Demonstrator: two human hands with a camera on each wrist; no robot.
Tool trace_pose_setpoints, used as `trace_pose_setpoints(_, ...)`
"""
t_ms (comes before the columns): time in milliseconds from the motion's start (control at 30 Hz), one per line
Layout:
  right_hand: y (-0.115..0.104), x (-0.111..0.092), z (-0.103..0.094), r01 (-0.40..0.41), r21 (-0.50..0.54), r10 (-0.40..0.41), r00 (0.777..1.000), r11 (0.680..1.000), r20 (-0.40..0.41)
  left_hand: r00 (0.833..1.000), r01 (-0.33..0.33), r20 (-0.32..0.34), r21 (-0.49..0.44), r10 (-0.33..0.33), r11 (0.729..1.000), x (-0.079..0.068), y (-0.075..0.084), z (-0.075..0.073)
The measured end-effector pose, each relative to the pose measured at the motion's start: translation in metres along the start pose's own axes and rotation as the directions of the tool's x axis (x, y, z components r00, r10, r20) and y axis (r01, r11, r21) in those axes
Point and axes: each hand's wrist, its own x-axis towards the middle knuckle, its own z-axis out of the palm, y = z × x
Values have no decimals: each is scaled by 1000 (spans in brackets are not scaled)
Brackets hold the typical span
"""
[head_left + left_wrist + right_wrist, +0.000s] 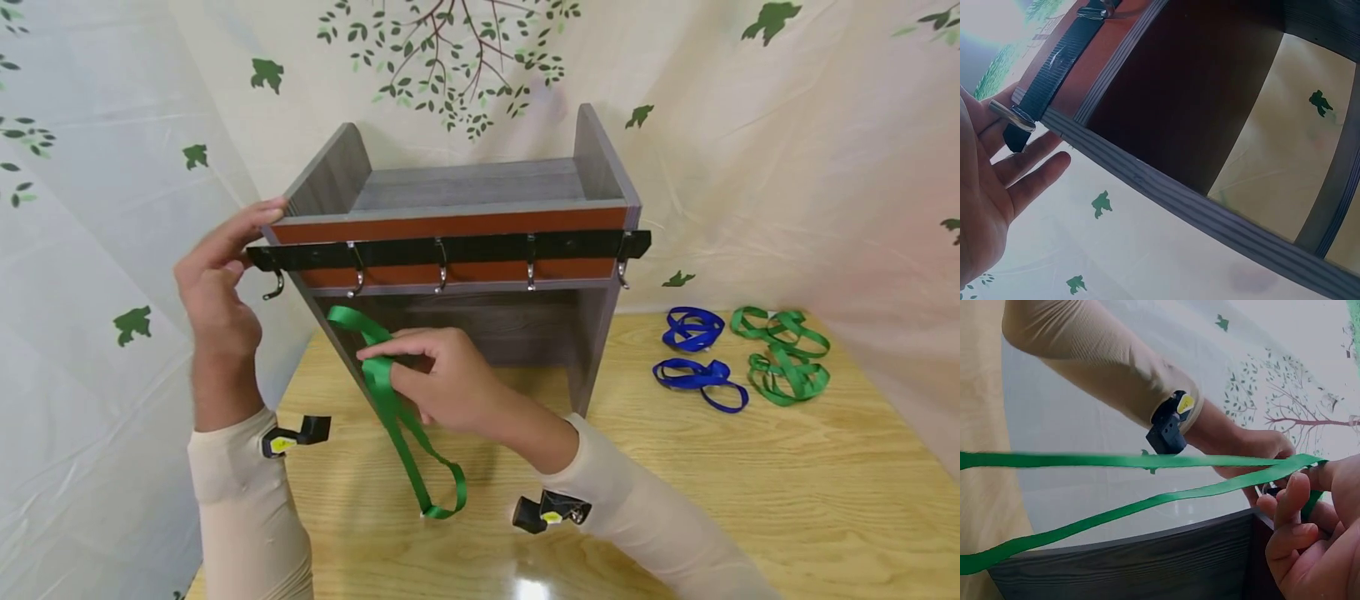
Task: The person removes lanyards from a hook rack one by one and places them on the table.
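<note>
A green ribbon loop [405, 442] dangles from my right hand [457, 379], pinched between thumb and fingers, its upper end curling up below the leftmost hooks. In the right wrist view, two strands of the ribbon [1166, 499] stretch away from the fingers. My left hand [225, 275] rests on the left upper corner of a grey wooden shelf [465, 187]; in the left wrist view its fingers [1038, 181] are spread behind the corner. Across the shelf's front runs a black rail [480, 248] with several silver hooks [442, 275]. The leftmost hook [276, 286] hangs beside my left hand.
On the right of the wooden table [600, 500] lie two blue ribbons [692, 329] and two green ribbons [791, 379] in loose coils. A pale cloth with printed leaves [705, 150] hangs behind the shelf. Each sleeve carries a small black wrist camera [531, 514].
</note>
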Motion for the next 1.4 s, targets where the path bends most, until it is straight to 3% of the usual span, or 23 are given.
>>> trace_pose_setpoints(167, 3, -3, -3, -38, 77, 39, 999, 996, -15, 1000, 22, -15, -4, -22, 1000, 0, -1, 1)
trace_pose_setpoints(367, 1, -9, -9, -145, 258, 127, 988, 955, 83, 999, 35, -38, -8, -35, 999, -2, 0, 2)
trace_pose_setpoints(500, 0, -14, -12, -134, 327, 98, 987, 935, 126, 999, 27, -30, -17, -28, 999, -3, -1, 3)
trace_pose_setpoints(633, 1, -18, -15, -43, 290, 5, 992, 956, 129, 999, 27, -26, -20, -28, 999, -5, 0, 5)
trace_pose_setpoints(833, -1, -24, -19, 86, 130, -100, 989, 988, 107, 998, 23, -61, -57, -26, 998, -7, 2, 9)
trace_pose_setpoints(1133, -4, -38, -20, 69, -50, -66, 997, 996, 49, 997, 0, -75, -83, -6, 997, -9, 5, 13)
trace_pose_setpoints(1400, -4, -47, -25, 137, -72, -138, 990, 988, -2, 991, -15, -131, -116, 0, 993, -10, 9, 18)
